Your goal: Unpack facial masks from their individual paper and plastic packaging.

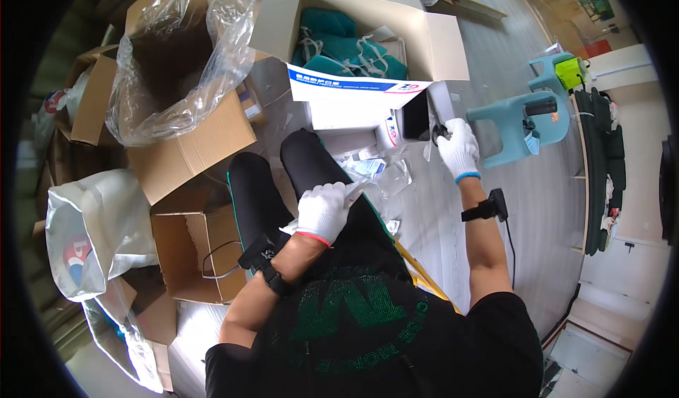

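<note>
My left hand [322,210], in a white knit glove with a red cuff, is closed over my lap. It grips the edge of a clear plastic bag [390,180], which spreads to the right over the floor. My right hand [460,150], in a white glove with a blue cuff, reaches out ahead on the right. Its fingers are closed on black-handled scissors [439,132], mostly hidden by the hand. Just left of them lies a black phone [416,118]. Ahead of my knees stands an open white carton [339,90] with teal face masks [350,51] inside.
A large brown box [191,143] lined with clear plastic stands at the left, above a smaller open box [194,256]. A white sack [106,221] is further left. Light-blue stools [516,118] stand at the right. A dark rack cushion [600,171] leans along the right wall.
</note>
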`<state>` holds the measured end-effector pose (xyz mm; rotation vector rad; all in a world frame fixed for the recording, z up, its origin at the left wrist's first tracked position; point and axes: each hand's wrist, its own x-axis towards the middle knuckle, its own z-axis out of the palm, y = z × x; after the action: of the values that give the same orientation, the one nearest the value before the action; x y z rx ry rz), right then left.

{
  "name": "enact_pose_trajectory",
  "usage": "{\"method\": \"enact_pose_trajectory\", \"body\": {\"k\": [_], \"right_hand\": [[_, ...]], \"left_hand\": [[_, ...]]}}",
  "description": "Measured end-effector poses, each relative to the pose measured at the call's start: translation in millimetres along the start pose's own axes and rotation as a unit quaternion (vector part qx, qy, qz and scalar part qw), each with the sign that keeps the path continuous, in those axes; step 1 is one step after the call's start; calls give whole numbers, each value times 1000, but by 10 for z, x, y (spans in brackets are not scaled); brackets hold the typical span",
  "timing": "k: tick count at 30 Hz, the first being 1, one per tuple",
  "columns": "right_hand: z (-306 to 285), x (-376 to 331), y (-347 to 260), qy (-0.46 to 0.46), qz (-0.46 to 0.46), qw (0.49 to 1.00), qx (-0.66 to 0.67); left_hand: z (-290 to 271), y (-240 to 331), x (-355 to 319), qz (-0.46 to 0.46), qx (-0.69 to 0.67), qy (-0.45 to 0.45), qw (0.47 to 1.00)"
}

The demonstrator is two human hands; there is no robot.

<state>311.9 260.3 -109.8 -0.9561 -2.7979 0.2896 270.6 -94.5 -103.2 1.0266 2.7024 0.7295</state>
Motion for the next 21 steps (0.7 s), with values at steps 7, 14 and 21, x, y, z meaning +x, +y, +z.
{"method": "enact_pose_trajectory", "body": {"k": [7, 14, 21], "right_hand": [[84, 149, -59, -84, 63, 991, -84], [96, 170, 1, -104, 104, 982, -116], [203, 205, 436, -151, 119, 960, 203]], "left_hand": [[-66, 0, -101, -45, -22, -48, 998], [-53, 77, -223, -50, -25, -78, 995], [11, 165, -313, -38, -18, -71, 997]]}}
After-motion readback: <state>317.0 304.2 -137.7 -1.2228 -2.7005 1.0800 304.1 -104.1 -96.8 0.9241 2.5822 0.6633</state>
